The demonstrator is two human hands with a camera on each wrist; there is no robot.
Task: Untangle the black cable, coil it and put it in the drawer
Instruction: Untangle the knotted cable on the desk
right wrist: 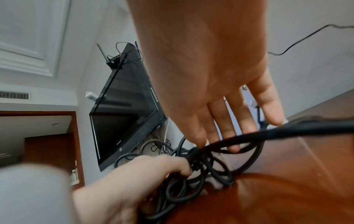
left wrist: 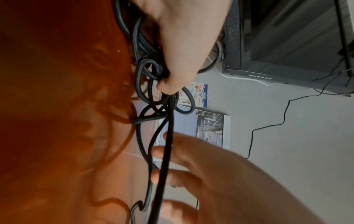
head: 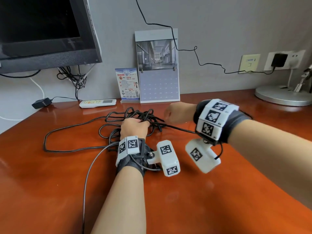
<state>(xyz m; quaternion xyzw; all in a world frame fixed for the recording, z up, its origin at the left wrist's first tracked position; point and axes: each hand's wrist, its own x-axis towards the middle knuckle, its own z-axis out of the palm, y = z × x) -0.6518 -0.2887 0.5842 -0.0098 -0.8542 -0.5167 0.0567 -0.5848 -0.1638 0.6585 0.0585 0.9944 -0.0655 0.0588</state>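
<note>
Clutching the knotted mass of thin black rubber cable (head: 135, 119) on the glossy red-brown wooden surface (head: 185, 191), the left hand (head: 134, 128) anchors it; the right hand (head: 179, 114) hovers, grip released. Untangling is barely begun; coiling and stowing remain.

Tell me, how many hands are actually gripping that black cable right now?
1. The left hand grips the black cable at the tangle on the desk. The right hand is spread open, gripping nothing.
</note>
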